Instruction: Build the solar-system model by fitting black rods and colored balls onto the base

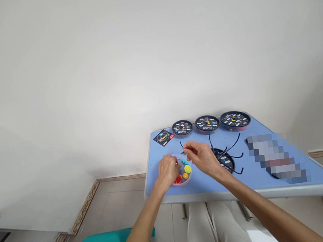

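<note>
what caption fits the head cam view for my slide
Left hand over a clear dish of coloured discs, right hand pinching a small dark piece above a blue table

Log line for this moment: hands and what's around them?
left hand: over clear dish of coloured pieces | right hand: pinching small dark piece | nearby: black wires, black round discs
</note>
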`<state>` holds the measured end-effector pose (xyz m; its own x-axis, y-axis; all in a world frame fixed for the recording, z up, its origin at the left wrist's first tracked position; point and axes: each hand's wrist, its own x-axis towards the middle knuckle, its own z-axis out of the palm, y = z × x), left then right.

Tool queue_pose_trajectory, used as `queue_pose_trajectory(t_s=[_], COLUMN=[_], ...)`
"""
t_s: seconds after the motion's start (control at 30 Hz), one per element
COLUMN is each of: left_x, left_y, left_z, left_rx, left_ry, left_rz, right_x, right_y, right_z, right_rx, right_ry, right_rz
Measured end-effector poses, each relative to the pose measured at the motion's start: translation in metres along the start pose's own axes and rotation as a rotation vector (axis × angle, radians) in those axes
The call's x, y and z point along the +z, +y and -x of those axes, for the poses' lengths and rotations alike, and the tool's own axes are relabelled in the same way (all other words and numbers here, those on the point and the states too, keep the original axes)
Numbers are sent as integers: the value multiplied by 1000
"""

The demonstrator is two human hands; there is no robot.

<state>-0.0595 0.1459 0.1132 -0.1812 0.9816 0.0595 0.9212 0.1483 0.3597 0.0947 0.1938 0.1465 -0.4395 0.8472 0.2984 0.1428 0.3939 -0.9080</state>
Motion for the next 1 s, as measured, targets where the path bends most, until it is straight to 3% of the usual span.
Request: queue_pose_trajectory(t_s=[0.13, 0.3, 0.5, 0.63, 0.73, 0.8, 0.9, 1.0], left_x=[10, 9, 9, -4, -20, -27, -31, -26], left_y=[8, 11, 11, 10, 15, 24, 43, 61], left_z=[-4, -6, -4, 2, 19, 38, 67, 89], left_rx=[8, 51, 119, 144, 143, 133, 158, 80], left_ry=[-76, -121, -94, -16, 105, 248, 329, 347], left_rz=[-186, -305, -300, -233, -57, 399, 798, 984], right_x=[-1, -5, -13, -21, -28, -31, -29, -25], right_y=[-3, -4, -10, -13, -12, -13, -16, -19], right_z=[8, 15, 24, 29, 35, 40, 49, 60], right_rx=[71, 156, 189, 168, 170, 187, 208, 201], right_ry=[8, 0, 25, 47, 76, 86, 79, 70], right_rz=[-160, -363, -433, -448, -473, -523, -630, -701])
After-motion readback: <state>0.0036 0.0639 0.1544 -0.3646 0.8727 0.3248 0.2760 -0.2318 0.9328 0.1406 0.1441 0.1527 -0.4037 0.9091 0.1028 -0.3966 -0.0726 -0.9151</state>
